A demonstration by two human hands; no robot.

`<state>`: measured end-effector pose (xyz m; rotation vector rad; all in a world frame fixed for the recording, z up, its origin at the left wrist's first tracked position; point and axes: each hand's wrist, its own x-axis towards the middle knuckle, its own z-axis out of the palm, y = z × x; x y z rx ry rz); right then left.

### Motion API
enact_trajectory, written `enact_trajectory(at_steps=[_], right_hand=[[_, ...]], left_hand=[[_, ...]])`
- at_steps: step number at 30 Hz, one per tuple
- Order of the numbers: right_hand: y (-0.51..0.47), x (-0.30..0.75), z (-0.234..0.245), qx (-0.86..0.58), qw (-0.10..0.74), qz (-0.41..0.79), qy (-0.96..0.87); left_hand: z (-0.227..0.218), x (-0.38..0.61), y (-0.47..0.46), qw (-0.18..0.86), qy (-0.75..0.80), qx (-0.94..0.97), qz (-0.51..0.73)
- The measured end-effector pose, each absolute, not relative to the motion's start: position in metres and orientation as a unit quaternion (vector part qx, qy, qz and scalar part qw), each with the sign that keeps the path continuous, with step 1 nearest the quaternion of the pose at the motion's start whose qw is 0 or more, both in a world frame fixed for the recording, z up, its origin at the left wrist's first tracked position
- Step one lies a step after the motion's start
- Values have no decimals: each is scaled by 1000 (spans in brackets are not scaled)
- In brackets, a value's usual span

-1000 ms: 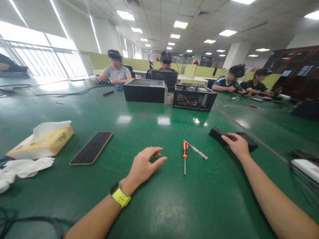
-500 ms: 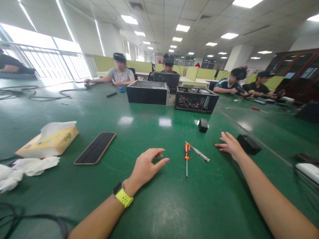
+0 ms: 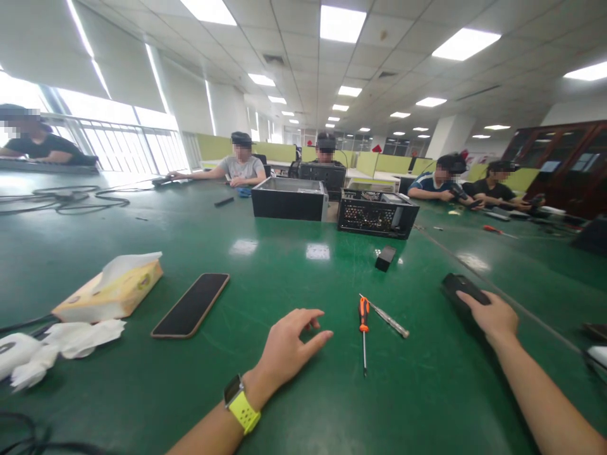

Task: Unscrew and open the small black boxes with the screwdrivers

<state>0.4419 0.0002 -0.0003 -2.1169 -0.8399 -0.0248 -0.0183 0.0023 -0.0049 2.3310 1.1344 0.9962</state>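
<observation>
My right hand (image 3: 496, 321) is closed around a black oblong object (image 3: 456, 287) at the right of the green table (image 3: 313, 404). The thumb lies over its top, and the fingers on the far side are hidden. My left hand (image 3: 290, 344) rests low over the table with thumb and fingers apart, holding nothing. Between my hands lies a screwdriver with an orange and black handle (image 3: 363, 314), its tip pointing toward me. A slim, clear-handled screwdriver (image 3: 389, 320) lies slantwise beside it. Farther off is a small black block (image 3: 385, 258).
A phone (image 3: 192, 306) and a tissue pack (image 3: 111, 287) with crumpled tissues (image 3: 78, 339) lie to the left. Two open computer cases (image 3: 289, 201) (image 3: 374, 218) stand ahead. Cables (image 3: 71, 199) trail over the table's far left. Several people sit around the table.
My right hand has moved from beside the black oblong object onto it and closed around it. My left hand keeps its open pose. The view has tilted up a little.
</observation>
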Motion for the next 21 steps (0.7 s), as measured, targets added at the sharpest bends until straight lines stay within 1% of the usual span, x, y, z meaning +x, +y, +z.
enact_trajectory(at_steps=[3,5,6,8,11,14,17,19,21], right_hand=[[6,384,7,-767,433,45,-472],[1,330,10,-701,416,90,-572],[-3,303,12,-658,398,112,-629],[-14,252,14,-533,324,128,-771],[-28,204,14,-452,259,112,-846],[-28,196,10,-440,243,109,-858],[-18,215,5,-449,273,101,-845],[-8,236,1,-512,317,79,-794],[2,258,-3,-590,341,57,-730]], left_hand=[[-1,-17,2,167,393,825,371],[2,-17,1,145,379,825,393],[3,-16,0,134,371,828,400],[7,-16,-1,121,352,839,396],[11,-17,-2,130,333,871,338],[13,-20,-1,148,340,884,285],[13,-23,3,155,354,881,273],[13,-24,4,159,366,874,277],[11,-24,5,165,376,866,284]])
